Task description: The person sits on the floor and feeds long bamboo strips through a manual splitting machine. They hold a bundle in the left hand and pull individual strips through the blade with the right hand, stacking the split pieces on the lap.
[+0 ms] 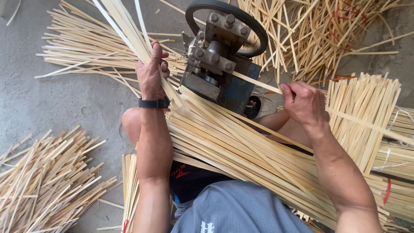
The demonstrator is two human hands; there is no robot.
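Pale split bamboo strips (241,146), long, thin and flat: a thick bundle lies across the seated person's lap, running from centre frame down to the lower right. One single strip (258,83) runs out of the machine toward the right; the right hand (304,103) is clenched around it, right of centre. The left hand (152,71), wearing a black wristband (153,103), grasps a fan of pale strips (125,26) rising to the upper left of the frame.

Dark metal splitting machine (215,60) with bolted head and black ring-shaped wheel (226,26): upper centre, on a blue base, just beyond the knees.

Loose strip pile (86,51): upper left, on the grey concrete floor (51,103). Tangled strips (327,34): upper right. Short offcut heap (47,181): lower left. Upright strip bundle (362,112): right edge, beside the right hand.
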